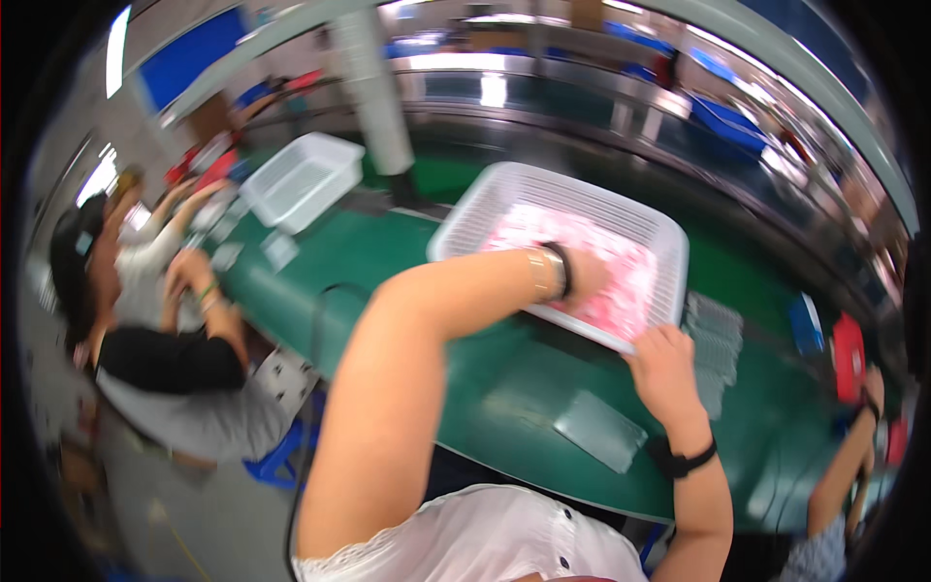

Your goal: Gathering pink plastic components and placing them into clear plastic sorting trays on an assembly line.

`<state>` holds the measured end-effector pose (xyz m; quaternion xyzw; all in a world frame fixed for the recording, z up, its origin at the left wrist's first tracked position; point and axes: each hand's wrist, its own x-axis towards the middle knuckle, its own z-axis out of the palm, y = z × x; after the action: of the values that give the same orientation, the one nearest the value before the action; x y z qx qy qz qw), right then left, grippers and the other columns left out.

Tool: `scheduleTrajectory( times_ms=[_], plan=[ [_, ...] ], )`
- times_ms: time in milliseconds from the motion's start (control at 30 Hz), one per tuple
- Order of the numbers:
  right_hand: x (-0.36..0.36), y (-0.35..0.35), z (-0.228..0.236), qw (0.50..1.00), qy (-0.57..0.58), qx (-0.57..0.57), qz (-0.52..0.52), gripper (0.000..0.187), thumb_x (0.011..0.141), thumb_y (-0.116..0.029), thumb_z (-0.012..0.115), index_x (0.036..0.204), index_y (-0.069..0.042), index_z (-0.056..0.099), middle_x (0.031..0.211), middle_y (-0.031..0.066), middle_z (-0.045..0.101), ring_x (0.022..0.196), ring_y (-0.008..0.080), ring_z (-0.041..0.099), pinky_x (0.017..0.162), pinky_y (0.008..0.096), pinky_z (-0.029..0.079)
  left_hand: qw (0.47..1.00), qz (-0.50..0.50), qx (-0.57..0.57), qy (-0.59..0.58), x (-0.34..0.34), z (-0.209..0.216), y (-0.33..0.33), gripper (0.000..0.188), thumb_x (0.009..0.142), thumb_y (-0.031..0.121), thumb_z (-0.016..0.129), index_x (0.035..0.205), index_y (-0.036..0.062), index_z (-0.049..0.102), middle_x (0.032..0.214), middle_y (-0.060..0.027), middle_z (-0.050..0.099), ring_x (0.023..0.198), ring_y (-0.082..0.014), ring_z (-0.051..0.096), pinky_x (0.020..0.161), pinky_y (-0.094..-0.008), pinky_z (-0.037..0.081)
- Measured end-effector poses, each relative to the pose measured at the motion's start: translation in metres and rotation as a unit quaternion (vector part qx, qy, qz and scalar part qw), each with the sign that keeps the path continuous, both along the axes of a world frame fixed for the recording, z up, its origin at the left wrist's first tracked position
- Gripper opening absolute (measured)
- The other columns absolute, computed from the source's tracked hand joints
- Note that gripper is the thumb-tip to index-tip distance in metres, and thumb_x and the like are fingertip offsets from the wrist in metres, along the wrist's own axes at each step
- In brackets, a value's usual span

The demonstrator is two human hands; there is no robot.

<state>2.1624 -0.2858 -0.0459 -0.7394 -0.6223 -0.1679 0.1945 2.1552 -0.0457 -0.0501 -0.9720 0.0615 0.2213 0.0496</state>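
A white plastic basket with slotted walls stands on the green tabletop in front of me. Many small pink and white pieces lie inside it, too blurred to name. My left hand reaches over the near wall into these pieces; motion smears its fingers. At the basket's near right corner, my right hand has its fingers closed over the rim. A flat transparent plastic tray lies near the table's front edge, left of my right wrist. More transparent trays are piled just right of the basket.
A second white basket sits farther left, beside a grey post. Co-workers are at the table on the left and far right. Blue and red boxes stand at the right. A dark conveyor runs behind.
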Motion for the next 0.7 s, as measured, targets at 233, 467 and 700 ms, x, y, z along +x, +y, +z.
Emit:
scheduleTrajectory(
  times_ms=[233, 467, 700],
  plan=[
    [-0.003, -0.006, 0.004, 1.0, 0.007, -0.018, 0.008, 0.017, 0.075, -0.01, 0.066, 0.081, -0.002, 0.053, 0.085, 0.0131, 0.055, 0.089, 0.0333, 0.05, 0.074, 0.0435, 0.038, 0.995, -0.059, 0.017, -0.078, -0.024, 0.017, -0.005, 0.09, 0.056, 0.029, 0.085, 0.133, 0.0085, 0.042, 0.128, -0.0123, 0.045, 0.114, -0.0346, 0.051, 0.092, -0.0468, 0.047],
    [-0.003, -0.005, 0.008, 1.0, 0.023, -0.012, 0.013, 0.015, 0.076, -0.006, 0.064, 0.081, 0.002, 0.052, 0.085, 0.016, 0.054, 0.088, 0.0353, 0.049, 0.077, 0.0437, 0.041, 0.998, -0.036, 0.021, -0.04, -0.012, 0.014, 0.003, 0.067, 0.066, 0.027, 0.079, 0.124, 0.0071, 0.053, 0.12, -0.0143, 0.056, 0.11, -0.0348, 0.056, 0.086, -0.0464, 0.049],
    [-0.003, -0.006, 0.005, 0.999, 0.04, -0.015, 0.008, 0.015, 0.076, -0.005, 0.064, 0.081, 0.002, 0.052, 0.086, 0.0169, 0.054, 0.088, 0.036, 0.049, 0.076, 0.0446, 0.042, 0.998, -0.039, 0.013, -0.05, -0.011, 0.02, 0.008, 0.038, 0.069, 0.026, 0.074, 0.1, 0.0048, 0.069, 0.097, -0.0154, 0.067, 0.098, -0.0341, 0.062, 0.082, -0.0448, 0.05]
  ],
)
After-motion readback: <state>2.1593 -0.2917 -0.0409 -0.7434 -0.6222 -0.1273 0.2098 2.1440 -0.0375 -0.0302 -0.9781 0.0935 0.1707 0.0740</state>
